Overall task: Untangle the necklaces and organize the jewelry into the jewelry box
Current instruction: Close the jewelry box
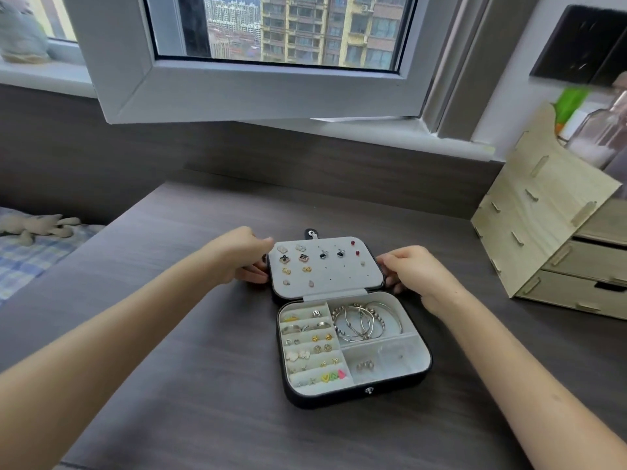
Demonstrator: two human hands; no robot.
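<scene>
A black jewelry box (356,396) lies open in the middle of the dark desk. Its lid (342,278) lies flat at the far side, with several stud earrings pinned to its grey lining. The base holds rings and earrings in slotted rows at the left, silver bracelets (364,322) at the upper right, and small pieces in the lower right compartments. My left hand (246,257) grips the lid's left edge, fingers curled under it. My right hand (409,269) grips the lid's right edge. No necklaces are in view.
A wooden drawer organizer (556,232) stands at the right of the desk (190,334). An open window sash (258,86) hangs over the far side. A bed with a checked sheet (27,252) lies to the left.
</scene>
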